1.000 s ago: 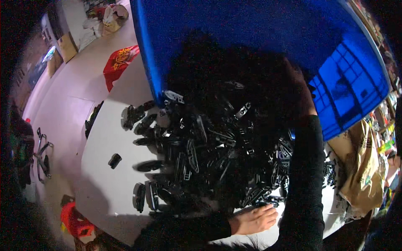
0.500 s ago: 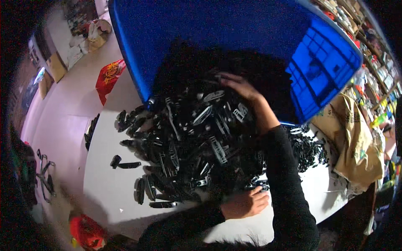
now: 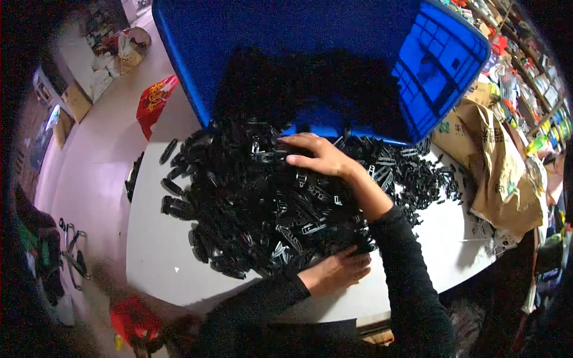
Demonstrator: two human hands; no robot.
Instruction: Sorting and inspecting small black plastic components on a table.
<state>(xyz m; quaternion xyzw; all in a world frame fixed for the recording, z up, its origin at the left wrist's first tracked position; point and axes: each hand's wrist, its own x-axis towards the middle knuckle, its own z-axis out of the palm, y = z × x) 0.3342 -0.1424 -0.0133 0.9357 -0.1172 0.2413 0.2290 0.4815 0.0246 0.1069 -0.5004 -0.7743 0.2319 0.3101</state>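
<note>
Loose glossy black, elongated clip-like pieces [image 3: 262,185], heaped on the white tabletop [image 3: 155,256] before an open blue plastic bin [image 3: 286,30].

Position: the heap lies at the bin mouth and extends toward the person; the dark mass inside the bin is too dim to resolve. Right hand [image 3: 317,156]: palm down over the heap's bin side, fingers extended, thumb parted, pinching nothing visible. Left hand [image 3: 336,272]: palm down at the heap's near edge, fingers slightly curved; whether it grips a piece cannot be told. Handling (judged): pieces appear light, stiff and smooth, likely to slide and interlock; thin frames may be brittle. Grasp single pieces across the long sides at mid-length; move groups with a flat palm.
</note>
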